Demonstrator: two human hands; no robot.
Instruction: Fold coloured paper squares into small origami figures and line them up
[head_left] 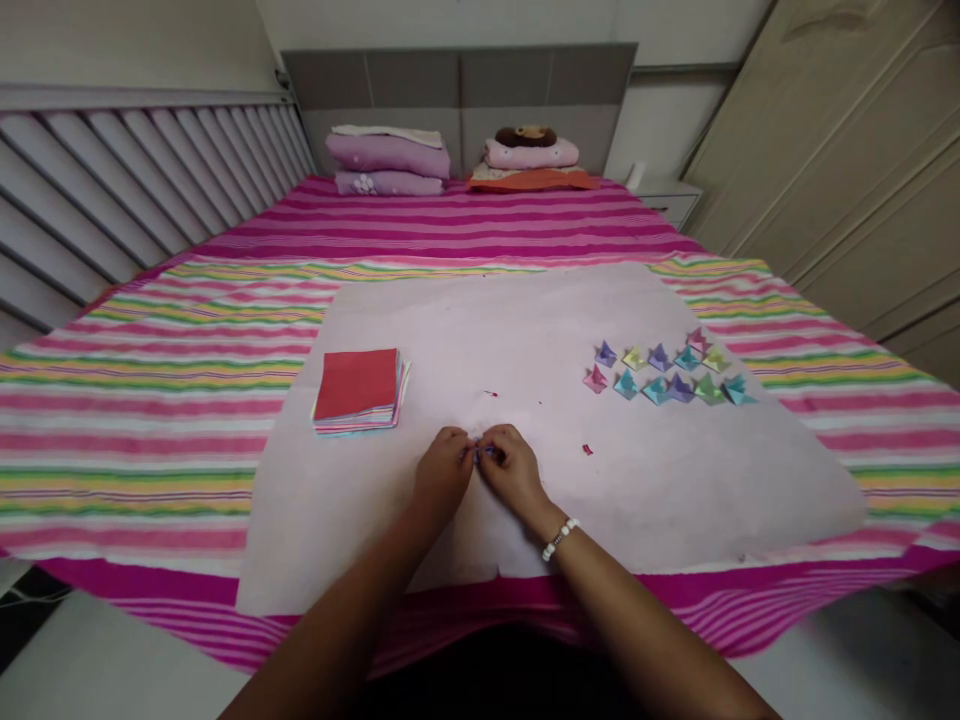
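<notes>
My left hand and my right hand meet over the pale sheet, fingertips pinched together. Between them is a small piece of blue folded paper, mostly hidden by the fingers. A beaded bracelet circles the right wrist. Just beyond the hands lies a tiny red scrap, and another red scrap rests to their right. To the left sits a stack of square paper with a red sheet on top.
Several folded paper pieces in pastel colours stand in rows at the right of the sheet. Striped bedding lies underneath. Folded purple bedding and a pink stack rest by the headboard.
</notes>
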